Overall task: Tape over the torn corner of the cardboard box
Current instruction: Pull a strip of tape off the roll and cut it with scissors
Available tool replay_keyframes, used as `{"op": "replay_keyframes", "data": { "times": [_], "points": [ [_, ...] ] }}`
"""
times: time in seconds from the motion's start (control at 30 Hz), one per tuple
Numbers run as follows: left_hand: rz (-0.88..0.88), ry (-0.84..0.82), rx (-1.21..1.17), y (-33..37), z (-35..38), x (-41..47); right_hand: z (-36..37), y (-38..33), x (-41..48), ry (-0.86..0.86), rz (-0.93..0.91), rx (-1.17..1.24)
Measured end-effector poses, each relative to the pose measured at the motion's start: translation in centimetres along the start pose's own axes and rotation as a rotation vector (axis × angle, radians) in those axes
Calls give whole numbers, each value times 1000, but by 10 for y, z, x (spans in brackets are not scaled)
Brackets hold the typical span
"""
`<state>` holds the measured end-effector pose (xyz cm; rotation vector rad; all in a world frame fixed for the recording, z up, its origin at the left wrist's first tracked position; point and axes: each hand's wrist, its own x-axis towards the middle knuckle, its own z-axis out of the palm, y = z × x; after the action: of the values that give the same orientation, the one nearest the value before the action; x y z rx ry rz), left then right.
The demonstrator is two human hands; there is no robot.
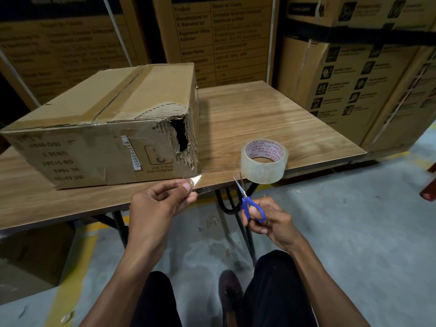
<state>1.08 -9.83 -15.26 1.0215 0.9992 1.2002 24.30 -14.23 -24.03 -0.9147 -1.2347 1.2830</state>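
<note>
A worn cardboard box (99, 128) sits on a wooden table (271, 119). Its near right corner is torn (181, 135), with a dark hole and frayed edges. Just below that corner my left hand (160, 199) pinches a strip of clear tape (195, 179). The strip runs right along the table's front edge toward the clear tape roll (264, 161), which stands at that edge. My right hand (266, 220) holds blue-handled scissors (247, 201), blades parted and pointing up at the stretched tape, just left of the roll.
Large printed cartons (354, 74) are stacked behind and to the right of the table. Black metal table legs (236, 204) stand in front of my knees. A yellow line (77, 267) crosses the concrete floor, and another box (30, 256) sits under the table at left.
</note>
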Motion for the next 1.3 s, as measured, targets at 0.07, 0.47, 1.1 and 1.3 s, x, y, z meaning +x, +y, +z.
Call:
{"op": "replay_keyframes", "data": {
  "times": [0.07,0.47,1.1,1.3],
  "points": [
    [-6,-2,9,-2,-1,0,1,-4,2,-4,-7,0],
    [-31,-8,16,-5,-2,0,3,-12,24,46,-43,-5],
    [95,39,133,-8,-14,2,3,-12,10,41,16,-272],
    [147,53,176,-7,-19,3,6,-18,-11,16,53,-481]
  ]
}}
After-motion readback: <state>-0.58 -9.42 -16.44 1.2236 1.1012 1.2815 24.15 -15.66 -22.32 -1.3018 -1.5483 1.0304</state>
